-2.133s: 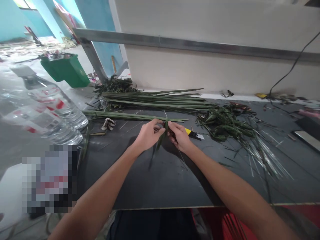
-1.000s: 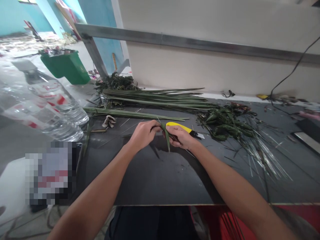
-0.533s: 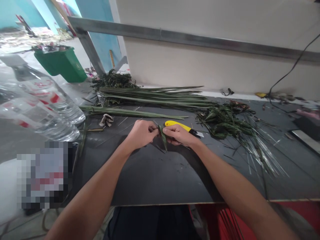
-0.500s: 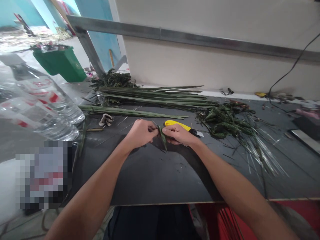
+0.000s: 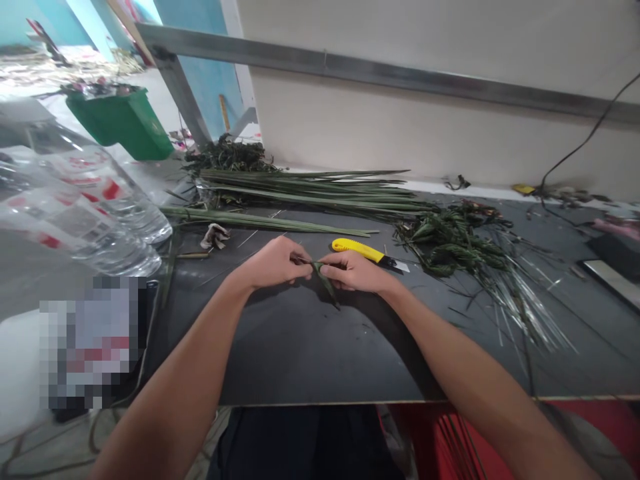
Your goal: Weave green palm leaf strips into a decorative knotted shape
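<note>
Between my two hands is a short green leaf strip [image 5: 327,287], its pointed tip slanting down toward the tabletop. My left hand [image 5: 281,264] pinches its upper end between thumb and fingers. Close against it, my right hand [image 5: 350,271] grips the same strip from the other side; the folded part is partly hidden by the fingers. Just behind my right hand lies a yellow utility knife [image 5: 358,249] with its blade out, pointing right. To the right sits a heap of woven dark green leaf pieces [image 5: 450,240] with thin wires [image 5: 530,307] trailing from it.
Long green leaf strips [image 5: 310,190] lie along the back of the dark table [image 5: 310,353]. Large water bottles [image 5: 100,220] stand at the left, near a blurred-out object [image 5: 97,340]. A crumpled scrap [image 5: 215,236] rests near the leaves. Behind is a green bin [image 5: 120,123].
Both hands have shifted slightly left, still holding the leaf strip. Its tip now slants further to the right. The view has moved a little.
</note>
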The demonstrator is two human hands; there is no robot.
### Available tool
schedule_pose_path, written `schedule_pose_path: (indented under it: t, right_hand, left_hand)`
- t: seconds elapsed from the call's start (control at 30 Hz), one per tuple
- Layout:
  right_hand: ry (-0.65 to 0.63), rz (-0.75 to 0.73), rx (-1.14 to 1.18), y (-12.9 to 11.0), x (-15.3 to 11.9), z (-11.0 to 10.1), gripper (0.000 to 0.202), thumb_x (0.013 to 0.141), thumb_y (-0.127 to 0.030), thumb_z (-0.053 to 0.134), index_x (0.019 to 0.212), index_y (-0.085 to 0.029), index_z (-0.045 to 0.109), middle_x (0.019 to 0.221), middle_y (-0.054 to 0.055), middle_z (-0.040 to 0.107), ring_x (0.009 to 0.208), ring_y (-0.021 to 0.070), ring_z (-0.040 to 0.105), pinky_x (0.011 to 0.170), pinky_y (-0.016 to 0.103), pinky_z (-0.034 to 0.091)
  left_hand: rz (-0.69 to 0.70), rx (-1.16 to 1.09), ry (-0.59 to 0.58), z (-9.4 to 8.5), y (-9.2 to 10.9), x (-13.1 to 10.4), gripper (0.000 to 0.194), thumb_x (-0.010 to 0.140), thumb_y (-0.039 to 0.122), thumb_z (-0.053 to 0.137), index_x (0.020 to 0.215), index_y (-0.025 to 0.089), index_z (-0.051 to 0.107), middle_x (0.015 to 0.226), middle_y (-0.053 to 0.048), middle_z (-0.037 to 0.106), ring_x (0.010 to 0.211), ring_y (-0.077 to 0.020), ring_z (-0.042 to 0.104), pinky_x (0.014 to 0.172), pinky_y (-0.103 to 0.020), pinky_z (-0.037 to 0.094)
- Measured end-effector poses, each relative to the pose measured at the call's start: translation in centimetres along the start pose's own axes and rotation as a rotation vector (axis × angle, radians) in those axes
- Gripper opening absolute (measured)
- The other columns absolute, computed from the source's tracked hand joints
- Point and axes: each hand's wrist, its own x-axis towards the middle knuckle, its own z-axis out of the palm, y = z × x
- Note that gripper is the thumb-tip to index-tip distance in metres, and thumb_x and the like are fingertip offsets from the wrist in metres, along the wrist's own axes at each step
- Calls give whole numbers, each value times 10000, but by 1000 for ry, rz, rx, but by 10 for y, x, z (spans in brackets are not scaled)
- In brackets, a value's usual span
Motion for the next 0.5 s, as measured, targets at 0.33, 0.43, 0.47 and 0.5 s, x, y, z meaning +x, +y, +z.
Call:
schedule_pose_path:
  t: [0.33,0.43,0.47,0.5]
  right_hand:
    - [212,86,55,4,3,6,375,922,-481,589,698,-180,597,515,-46,481,403,65,384,424,221,279]
    - [272,127,111,8,5,6,352,897,-490,609,739,-175,626,496,-47,493,378,67,378,400,220,262]
    - [282,124,105,9,5,6,349,895,-489,610,750,-172,637,498,-45,503,373,65,377,398,220,264]
    - [292,116,86,9,5,6,348,896,-485,608,756,-169,647,502,-42,511,369,64,380,400,221,271]
  left_hand:
    - [-47,26,126,-12,-25,7,257,756,416,752,861,189,810,754,-72,769,650,-210,687,579,-273,497]
    - [-139,-101,64,-19,-28,6,321,744,475,776,833,167,790,791,-111,781,650,-218,706,593,-284,534]
    - [-187,-146,41,-21,-29,4,342,743,498,777,777,158,775,797,-131,782,637,-219,707,587,-289,543]
    - [-243,-180,35,-23,-29,2,374,746,524,773,707,152,750,792,-150,779,619,-219,705,575,-293,548]
